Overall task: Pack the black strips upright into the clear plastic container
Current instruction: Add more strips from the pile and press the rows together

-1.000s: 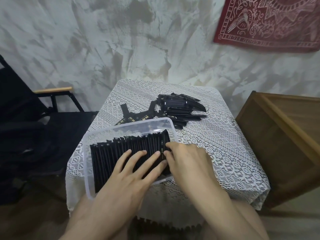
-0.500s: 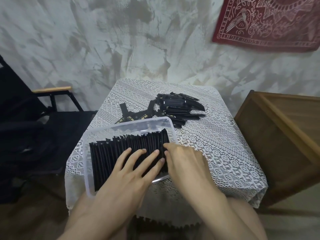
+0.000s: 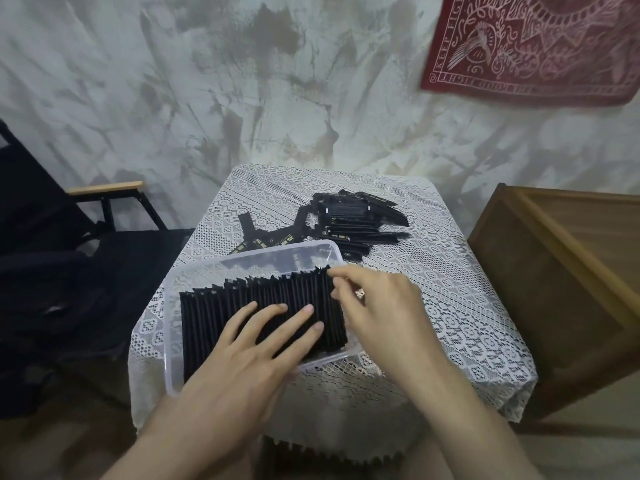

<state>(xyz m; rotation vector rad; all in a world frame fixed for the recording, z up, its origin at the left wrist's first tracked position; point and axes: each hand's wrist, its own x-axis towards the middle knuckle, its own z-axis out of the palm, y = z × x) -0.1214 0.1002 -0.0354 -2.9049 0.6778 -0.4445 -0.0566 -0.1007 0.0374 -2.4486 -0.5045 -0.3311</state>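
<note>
A clear plastic container (image 3: 242,263) sits on the near left part of the lace-covered table (image 3: 433,271). A dense row of black strips (image 3: 242,299) stands upright on edge inside it. My left hand (image 3: 249,355) lies flat on top of the row with straight, spread fingers pressing down. My right hand (image 3: 377,306) is at the row's right end, its curled fingertips touching the upper edge of the outermost strips; whether it pinches one is unclear. A loose pile of black strips (image 3: 349,223) lies flat on the table behind the container.
A wooden crate or cabinet (image 3: 561,278) stands to the right of the table. A black folding chair with a wooden armrest (image 3: 104,187) is on the left. A red patterned cloth (image 3: 536,46) hangs on the wall.
My right hand has moved up and away from the near edge to the far right end of the row, with its fingers now curled. My left hand stays flat on the strips.
</note>
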